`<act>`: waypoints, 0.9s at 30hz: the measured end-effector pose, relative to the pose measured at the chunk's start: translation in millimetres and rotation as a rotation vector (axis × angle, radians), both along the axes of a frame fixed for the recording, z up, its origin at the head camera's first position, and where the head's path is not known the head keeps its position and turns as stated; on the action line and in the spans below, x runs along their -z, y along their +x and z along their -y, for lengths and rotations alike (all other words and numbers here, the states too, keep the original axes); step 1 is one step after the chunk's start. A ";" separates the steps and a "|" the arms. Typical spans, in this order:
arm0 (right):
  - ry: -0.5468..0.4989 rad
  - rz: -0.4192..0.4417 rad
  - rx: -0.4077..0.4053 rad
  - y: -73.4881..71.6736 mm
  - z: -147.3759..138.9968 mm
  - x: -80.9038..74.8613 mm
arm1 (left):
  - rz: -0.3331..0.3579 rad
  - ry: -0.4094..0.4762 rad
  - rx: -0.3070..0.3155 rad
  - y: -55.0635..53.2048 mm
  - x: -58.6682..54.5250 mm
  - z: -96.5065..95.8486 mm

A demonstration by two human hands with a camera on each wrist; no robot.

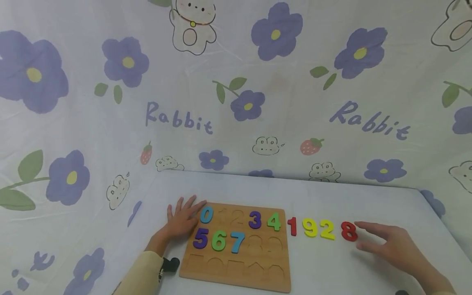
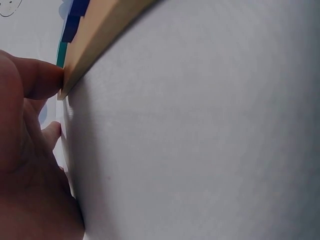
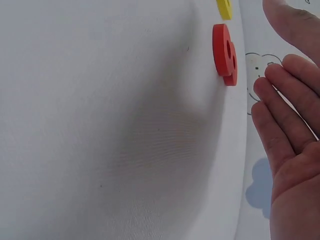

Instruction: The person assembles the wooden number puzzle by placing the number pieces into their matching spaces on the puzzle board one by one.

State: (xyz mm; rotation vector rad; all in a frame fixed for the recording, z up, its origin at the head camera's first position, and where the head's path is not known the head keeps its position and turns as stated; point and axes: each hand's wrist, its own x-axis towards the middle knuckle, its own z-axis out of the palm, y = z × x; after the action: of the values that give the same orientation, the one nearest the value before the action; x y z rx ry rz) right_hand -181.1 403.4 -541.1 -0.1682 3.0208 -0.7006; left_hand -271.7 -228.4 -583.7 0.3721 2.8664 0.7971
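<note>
A wooden number puzzle board [image 1: 236,268] lies on the white table. Seated in it are a blue 0 [image 1: 207,214], purple 3 [image 1: 255,220], green 4 [image 1: 274,221], purple 5 [image 1: 200,239], green 6 [image 1: 218,241] and blue 7 [image 1: 237,242]. My left hand [image 1: 181,221] rests at the board's upper left corner, fingers spread and thumb against its edge. To the right of the board stand a red 1 [image 1: 292,226], yellow 9 [image 1: 310,227], yellow 2 [image 1: 327,229] and red 8 [image 1: 349,231]. Beside the red 8 my right hand [image 1: 396,248] hovers, thumb and fingers apart, holding nothing.
Bare recesses [image 1: 236,217] show in the board's top and middle rows, and shaped ones along its bottom row. A patterned cloth [image 1: 228,61] with flowers hangs behind the white table [image 1: 332,270]. A dark strap device [image 1: 171,264] sits at my left wrist.
</note>
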 end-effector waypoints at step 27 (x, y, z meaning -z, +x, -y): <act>-0.083 0.032 0.017 -24.4 9.3 21.3 | -0.032 0.029 -0.004 -2.9 10.1 2.1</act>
State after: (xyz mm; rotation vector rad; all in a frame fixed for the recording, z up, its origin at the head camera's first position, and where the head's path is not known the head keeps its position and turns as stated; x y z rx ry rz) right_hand -205.5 394.1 -562.4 -0.1324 2.9682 -0.8229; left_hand -274.6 -230.5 -593.9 0.3870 2.8888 0.8415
